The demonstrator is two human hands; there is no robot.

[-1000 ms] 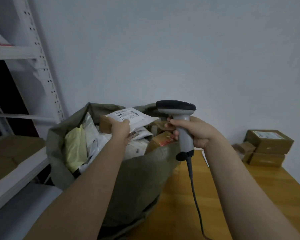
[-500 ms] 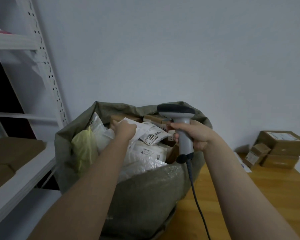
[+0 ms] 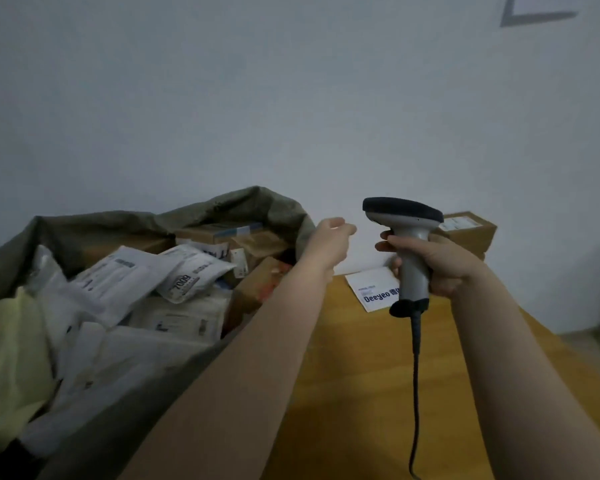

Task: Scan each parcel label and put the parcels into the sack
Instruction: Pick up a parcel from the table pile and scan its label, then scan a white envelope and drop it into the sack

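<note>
Two hands, scanner past sack rim

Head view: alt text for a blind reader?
A person's right hand grips a corded scanner above a wooden table; the empty left hand hovers beside a sack full of parcels. A white parcel lies on the table, a brown box behind it.

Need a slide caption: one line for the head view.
Left hand hovers empty beside the parcel-filled olive-green sack; right hand grips a grey corded barcode scanner above the wooden table.
</note>
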